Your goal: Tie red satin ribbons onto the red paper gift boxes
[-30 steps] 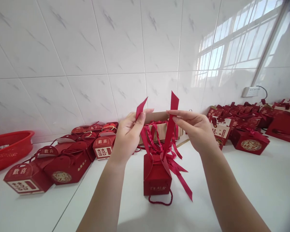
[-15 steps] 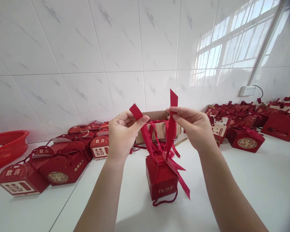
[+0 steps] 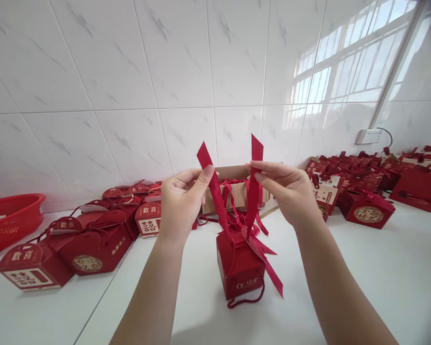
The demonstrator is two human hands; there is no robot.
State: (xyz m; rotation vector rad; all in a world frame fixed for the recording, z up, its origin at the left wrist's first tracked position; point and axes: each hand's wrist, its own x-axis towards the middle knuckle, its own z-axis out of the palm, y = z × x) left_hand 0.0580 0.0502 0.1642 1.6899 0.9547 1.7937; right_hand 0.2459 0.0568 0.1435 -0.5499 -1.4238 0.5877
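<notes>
A small red gift box (image 3: 242, 268) with gold lettering stands on the white table in front of me. A red ribbon (image 3: 220, 203) runs through its top flaps, and its two ends rise in a V. My left hand (image 3: 181, 201) pinches one end between thumb and fingers. The other end is pinched by my right hand (image 3: 285, 189), its tip sticking up above the fingers. More ribbon tails hang off the box's right side. A dark red twisted cord (image 3: 249, 301) loops at its front foot.
Behind the box is an open cardboard carton (image 3: 210, 201) holding red ribbons. Several red boxes (image 3: 96, 244) stand at left beside a red plastic basket (image 3: 14, 225). More red boxes (image 3: 366, 208) crowd the right. A tiled wall (image 3: 187, 62) with a socket (image 3: 368, 136) closes the back.
My left hand has straightened its ribbon end, so the tip now points more upward. My right hand has barely shifted, and the box stays in place.
</notes>
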